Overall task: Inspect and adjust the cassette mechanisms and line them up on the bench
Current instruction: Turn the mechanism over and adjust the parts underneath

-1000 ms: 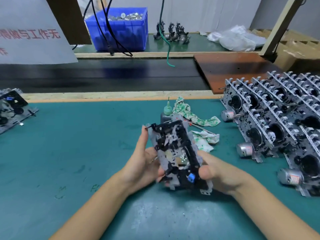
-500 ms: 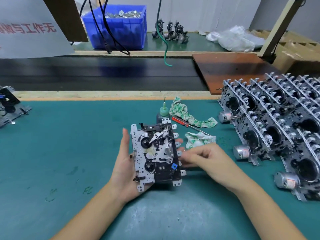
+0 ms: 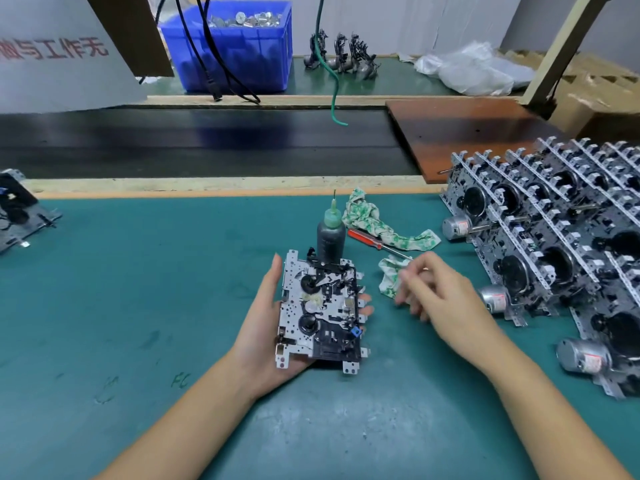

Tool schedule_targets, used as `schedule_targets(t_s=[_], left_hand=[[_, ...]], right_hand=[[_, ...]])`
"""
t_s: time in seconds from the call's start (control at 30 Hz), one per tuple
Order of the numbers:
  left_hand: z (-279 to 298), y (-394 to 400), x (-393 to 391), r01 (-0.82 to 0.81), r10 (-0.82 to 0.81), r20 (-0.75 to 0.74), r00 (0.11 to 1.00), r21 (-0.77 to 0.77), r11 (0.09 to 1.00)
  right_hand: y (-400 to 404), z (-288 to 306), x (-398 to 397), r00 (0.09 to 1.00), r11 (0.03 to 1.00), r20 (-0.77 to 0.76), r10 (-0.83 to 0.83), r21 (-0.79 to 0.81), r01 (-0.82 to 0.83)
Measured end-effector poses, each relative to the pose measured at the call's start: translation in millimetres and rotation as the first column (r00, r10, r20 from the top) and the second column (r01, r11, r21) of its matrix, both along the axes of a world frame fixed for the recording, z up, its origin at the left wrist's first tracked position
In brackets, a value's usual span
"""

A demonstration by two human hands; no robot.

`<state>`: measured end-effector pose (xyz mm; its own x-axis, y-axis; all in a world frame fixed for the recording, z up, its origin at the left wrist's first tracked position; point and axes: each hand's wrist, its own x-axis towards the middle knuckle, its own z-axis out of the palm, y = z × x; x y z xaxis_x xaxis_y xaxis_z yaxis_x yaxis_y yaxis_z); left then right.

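Observation:
A cassette mechanism [image 3: 320, 313], a perforated metal plate carrying black reels and a small blue part, lies face up in my left hand [image 3: 263, 327]. My palm is under it, my thumb runs along its left edge, and my fingertips show at its right edge. My right hand [image 3: 446, 306] hovers to the right of it, off the mechanism, with loosely curled fingers that hold nothing and look blurred. Several finished mechanisms [image 3: 554, 244] with silver motors stand in leaning rows on the right of the green bench mat [image 3: 138, 289].
A dark oil bottle [image 3: 330, 237] with a green needle tip stands just behind the held mechanism. A red screwdriver [image 3: 367, 237] and patterned rags [image 3: 374, 223] lie beside it. Another mechanism [image 3: 17, 216] sits at the far left edge. Beyond run a black conveyor belt [image 3: 207, 143], a brown board [image 3: 467, 133] and a blue crate [image 3: 242, 53].
The mechanism was turned from tilted upright to flat and face up in my left hand. My right hand let go of it and moved away to the right.

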<state>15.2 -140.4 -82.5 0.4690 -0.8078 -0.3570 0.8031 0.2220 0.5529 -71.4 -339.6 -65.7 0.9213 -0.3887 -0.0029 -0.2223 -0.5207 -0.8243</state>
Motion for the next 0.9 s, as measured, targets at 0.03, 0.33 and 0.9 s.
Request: schedule_targets(t_s=[0.03, 0.33, 0.9], left_hand=[[-0.4, -0.9, 0.2, -0.003, 0.003, -0.009, 1.0, 0.006, 1.0], [-1.6, -5.0, 2.6, -0.013, 0.015, -0.045, 0.999, 0.063, 0.998], [1.8, -7.7, 2.1, -0.016, 0.014, 0.014, 1.0, 0.14, 0.99]], right_hand=[[0.2, 4.1, -1.1, 0.999, 0.98, 0.03, 0.029, 0.195, -0.034], [22.1, 14.6, -4.3, 0.873, 0.77, -0.175, 0.455, 0.569, -0.287], [28.1, 15.8, -4.4, 0.841, 0.811, -0.274, 0.466, 0.512, -0.282]])
